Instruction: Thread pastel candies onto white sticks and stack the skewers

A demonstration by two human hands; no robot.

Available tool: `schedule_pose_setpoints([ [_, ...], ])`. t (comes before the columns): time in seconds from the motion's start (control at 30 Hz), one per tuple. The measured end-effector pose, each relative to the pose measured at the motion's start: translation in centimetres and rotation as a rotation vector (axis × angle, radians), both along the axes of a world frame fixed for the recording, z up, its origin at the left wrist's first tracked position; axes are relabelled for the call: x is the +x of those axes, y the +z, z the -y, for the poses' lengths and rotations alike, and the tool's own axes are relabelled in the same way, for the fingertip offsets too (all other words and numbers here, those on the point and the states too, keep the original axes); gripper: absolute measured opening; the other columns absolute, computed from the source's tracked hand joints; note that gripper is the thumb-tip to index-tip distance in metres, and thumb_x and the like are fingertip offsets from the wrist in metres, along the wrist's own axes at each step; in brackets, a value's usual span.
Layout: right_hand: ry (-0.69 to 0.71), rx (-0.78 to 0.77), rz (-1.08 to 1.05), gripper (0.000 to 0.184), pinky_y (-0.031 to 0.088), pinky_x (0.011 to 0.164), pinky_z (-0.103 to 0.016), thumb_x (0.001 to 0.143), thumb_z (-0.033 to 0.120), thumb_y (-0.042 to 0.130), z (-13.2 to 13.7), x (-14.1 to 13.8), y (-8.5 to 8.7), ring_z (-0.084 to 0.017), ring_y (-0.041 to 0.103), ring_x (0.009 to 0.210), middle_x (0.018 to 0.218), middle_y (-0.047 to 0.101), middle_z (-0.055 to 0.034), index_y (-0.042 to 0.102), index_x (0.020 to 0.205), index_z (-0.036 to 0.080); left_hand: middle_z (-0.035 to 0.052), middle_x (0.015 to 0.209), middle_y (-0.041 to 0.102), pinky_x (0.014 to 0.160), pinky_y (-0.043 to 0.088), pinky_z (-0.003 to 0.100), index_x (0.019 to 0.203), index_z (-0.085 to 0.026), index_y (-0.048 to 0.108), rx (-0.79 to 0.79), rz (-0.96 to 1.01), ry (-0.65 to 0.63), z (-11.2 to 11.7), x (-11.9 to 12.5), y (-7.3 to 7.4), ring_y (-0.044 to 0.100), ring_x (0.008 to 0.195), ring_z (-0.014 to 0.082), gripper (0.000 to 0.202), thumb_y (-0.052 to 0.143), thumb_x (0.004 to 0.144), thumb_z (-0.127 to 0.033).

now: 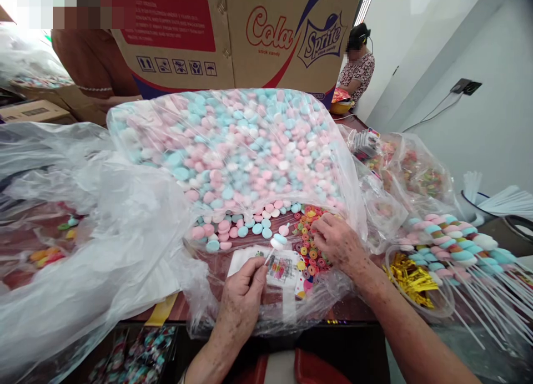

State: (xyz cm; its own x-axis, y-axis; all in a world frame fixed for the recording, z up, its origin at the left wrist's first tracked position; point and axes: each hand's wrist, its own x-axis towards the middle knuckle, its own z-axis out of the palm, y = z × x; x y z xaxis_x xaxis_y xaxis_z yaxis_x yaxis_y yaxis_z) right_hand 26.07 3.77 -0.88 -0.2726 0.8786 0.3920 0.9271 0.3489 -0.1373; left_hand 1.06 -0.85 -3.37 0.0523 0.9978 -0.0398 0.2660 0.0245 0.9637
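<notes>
My left hand [245, 289] pinches a thin white stick that points up and away. Near the stick's tip sit a white and a blue marshmallow [279, 241], with a pink one [283, 229] just beyond. At the right, my right hand [336, 241] reaches into a pile of small coloured gummy rings [308, 245]. Its fingers are curled together, and what they grip is hidden. Loose pink, blue and white marshmallows [257, 228] spill from a big clear bag [250, 151] behind. Between my hands lie printed packets [278, 266].
Finished marshmallow sticks [458, 248] lie at the right, beside a round tub of gold ties [412, 281]. Crumpled plastic [104, 228] covers the left. A large carton [233, 40] stands behind the bag. Two other people are nearby, one at the far right [358, 67].
</notes>
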Motion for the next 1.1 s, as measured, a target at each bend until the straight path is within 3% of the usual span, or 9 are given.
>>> schedule_pose_setpoints([
  [0.13, 0.099, -0.062, -0.445, 0.009, 0.045, 0.071, -0.028, 0.088, 0.015, 0.056, -0.3, -0.9, 1.3, -0.017, 0.058, 0.077, 0.082, 0.063, -0.0029, 0.064, 0.086, 0.02, -0.0035, 0.056, 0.053, 0.056, 0.04, 0.023, 0.09, -0.017, 0.074, 0.05, -0.079, -0.1, 0.2, 0.3, 1.2, 0.048, 0.054, 0.0141, 0.028, 0.054, 0.09, -0.037],
  [0.27, 0.182, -0.152, -0.635, 0.008, 0.046, 0.075, -0.028, 0.087, 0.016, 0.059, -0.5, -1.8, 2.1, -0.016, 0.06, 0.08, 0.083, 0.065, -0.0012, 0.065, 0.086, 0.021, -0.0026, 0.057, 0.054, 0.056, 0.04, 0.024, 0.09, -0.015, 0.073, 0.069, -0.112, -0.111, 0.3, 0.5, 1.9, 0.048, 0.054, 0.0142, 0.029, 0.052, 0.089, -0.035],
  [0.7, 0.332, -0.109, -0.536, 0.014, 0.048, 0.075, -0.028, 0.088, 0.011, 0.055, -0.8, -1.2, 2.5, -0.015, 0.059, 0.08, 0.082, 0.062, -0.0017, 0.065, 0.087, 0.021, -0.0036, 0.058, 0.053, 0.055, 0.038, 0.022, 0.088, -0.017, 0.073, 0.045, -0.091, -0.132, 0.0, 0.3, 1.6, 0.047, 0.055, 0.0134, 0.027, 0.053, 0.09, -0.035],
  [0.93, 0.457, -0.144, -0.53, 0.018, 0.05, 0.082, -0.028, 0.092, 0.012, 0.055, -0.8, -1.2, 2.1, -0.015, 0.062, 0.09, 0.095, 0.065, -0.0043, 0.068, 0.1, 0.022, -0.0031, 0.06, 0.056, 0.056, 0.039, 0.022, 0.089, -0.017, 0.075, 0.048, -0.087, -0.128, 0.0, 0.4, 1.6, 0.048, 0.056, 0.0133, 0.027, 0.054, 0.089, -0.034],
  [1.1, 0.314, -0.186, -0.691, 0.017, 0.049, 0.087, -0.029, 0.091, 0.016, 0.059, -0.5, -1.3, 2.3, -0.017, 0.064, 0.094, 0.097, 0.069, -0.0032, 0.07, 0.101, 0.023, -0.0037, 0.058, 0.055, 0.056, 0.04, 0.022, 0.091, -0.018, 0.076, 0.036, -0.055, -0.112, 0.0, 0.2, 1.6, 0.049, 0.056, 0.0134, 0.027, 0.055, 0.088, -0.034],
])
